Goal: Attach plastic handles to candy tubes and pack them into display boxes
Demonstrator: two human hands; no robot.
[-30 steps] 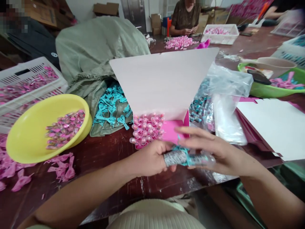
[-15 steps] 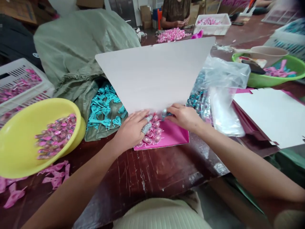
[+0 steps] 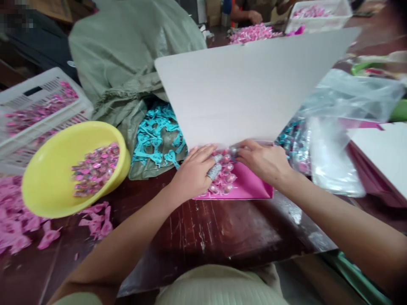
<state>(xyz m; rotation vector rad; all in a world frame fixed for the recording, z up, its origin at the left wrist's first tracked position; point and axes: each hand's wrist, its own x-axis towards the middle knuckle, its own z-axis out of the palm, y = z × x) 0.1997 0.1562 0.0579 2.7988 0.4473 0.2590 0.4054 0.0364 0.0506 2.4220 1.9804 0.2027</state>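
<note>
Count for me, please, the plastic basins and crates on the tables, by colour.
White slotted crates: 2
Yellow basin: 1
Green basin, only partly in view: 1
Total: 4

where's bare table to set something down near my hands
The wooden table is bare between the pink box and its near edge, right of the pink scraps. It's crowded at the yellow basin and the plastic bag.

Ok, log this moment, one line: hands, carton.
left hand: silver tube held, over capsules | right hand: fingertips at capsules | pink carton: white lid raised
</note>
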